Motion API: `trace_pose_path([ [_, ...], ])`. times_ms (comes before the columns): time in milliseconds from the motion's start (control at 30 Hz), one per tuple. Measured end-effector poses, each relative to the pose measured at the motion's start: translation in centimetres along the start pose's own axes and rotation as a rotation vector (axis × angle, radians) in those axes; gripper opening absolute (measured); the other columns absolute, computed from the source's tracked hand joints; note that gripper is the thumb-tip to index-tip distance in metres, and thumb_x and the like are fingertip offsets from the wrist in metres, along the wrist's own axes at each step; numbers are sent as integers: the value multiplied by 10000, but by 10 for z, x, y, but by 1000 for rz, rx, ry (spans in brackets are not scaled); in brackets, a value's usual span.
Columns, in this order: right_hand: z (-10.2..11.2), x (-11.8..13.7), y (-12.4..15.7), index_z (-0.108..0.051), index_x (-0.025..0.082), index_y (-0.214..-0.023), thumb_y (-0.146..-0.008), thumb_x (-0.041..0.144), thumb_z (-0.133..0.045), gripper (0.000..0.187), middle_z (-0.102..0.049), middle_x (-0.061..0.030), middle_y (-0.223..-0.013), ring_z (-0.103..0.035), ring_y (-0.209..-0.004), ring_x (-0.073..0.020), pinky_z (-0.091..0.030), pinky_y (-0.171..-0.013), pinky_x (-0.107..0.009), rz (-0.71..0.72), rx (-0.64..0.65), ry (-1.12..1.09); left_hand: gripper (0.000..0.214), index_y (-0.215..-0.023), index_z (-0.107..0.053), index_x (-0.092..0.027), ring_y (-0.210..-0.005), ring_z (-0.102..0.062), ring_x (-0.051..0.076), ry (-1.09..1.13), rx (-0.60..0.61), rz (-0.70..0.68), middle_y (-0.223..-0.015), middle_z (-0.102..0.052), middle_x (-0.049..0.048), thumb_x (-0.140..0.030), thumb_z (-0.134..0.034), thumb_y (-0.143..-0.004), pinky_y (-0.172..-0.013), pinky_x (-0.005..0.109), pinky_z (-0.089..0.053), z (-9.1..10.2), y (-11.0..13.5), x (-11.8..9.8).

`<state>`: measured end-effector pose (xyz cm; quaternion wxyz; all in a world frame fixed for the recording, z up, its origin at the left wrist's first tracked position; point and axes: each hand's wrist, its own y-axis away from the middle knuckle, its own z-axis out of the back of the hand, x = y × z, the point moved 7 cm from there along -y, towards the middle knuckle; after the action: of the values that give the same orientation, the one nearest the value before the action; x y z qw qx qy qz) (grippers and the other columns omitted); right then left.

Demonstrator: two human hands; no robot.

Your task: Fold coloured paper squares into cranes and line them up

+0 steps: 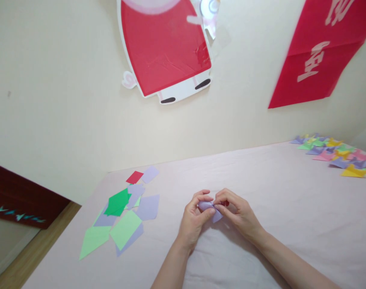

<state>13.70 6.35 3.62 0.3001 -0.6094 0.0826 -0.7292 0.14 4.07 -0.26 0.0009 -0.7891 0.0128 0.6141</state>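
A small piece of lavender paper (217, 216), partly folded, is held between both hands just above the pale cloth. My left hand (195, 214) grips its left side, with the thumb across the front and the fingers behind. At the paper's upper right, the thumb and forefinger of my right hand (238, 210) pinch an edge. Fingers cover much of the paper, so its full shape is hidden. Nearest to my left hand lies a loose spread of flat paper squares, among them a light green sheet (126, 229), a dark green sheet (118, 202) and a lavender sheet (148, 207).
A pale pink cloth (176, 257) covers the surface, which meets a cream wall (80, 100) at the back. Rows of folded paper pieces (339, 154) in several colours stand at the far right. A small red paper (134, 177) lies at the back left.
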Motion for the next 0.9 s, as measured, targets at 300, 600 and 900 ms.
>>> trace_pose_path([
  [300,-1,6,-1,-675,223,-918,-931,199,-563,116,-645,-32,-867,-608,-810,-159,-476,-716,-259,35,46,-9,141,-877,-682,-207,-1226,-499,239,-102,-73,-58,-1328,-537,59,-300,-742,-789,-1024,296,-356,6,2,-5],
  [600,0,-3,1,-643,207,-848,-908,232,-591,83,-619,-22,-809,-595,-740,-160,-479,-678,-269,-52,2,27,151,-867,-672,-213,-1137,-538,227,-116,-143,-79,-1295,-551,53,-319,-743,-787,-928,282,-409,10,1,-5],
  [900,2,-10,3,-658,209,-926,-874,244,-613,78,-667,-16,-808,-620,-718,-160,-501,-679,-265,-118,-10,35,91,-846,-717,-228,-1107,-539,237,-440,-190,-235,-1226,-525,63,-315,-714,-816,-852,281,-421,18,0,-20],
])
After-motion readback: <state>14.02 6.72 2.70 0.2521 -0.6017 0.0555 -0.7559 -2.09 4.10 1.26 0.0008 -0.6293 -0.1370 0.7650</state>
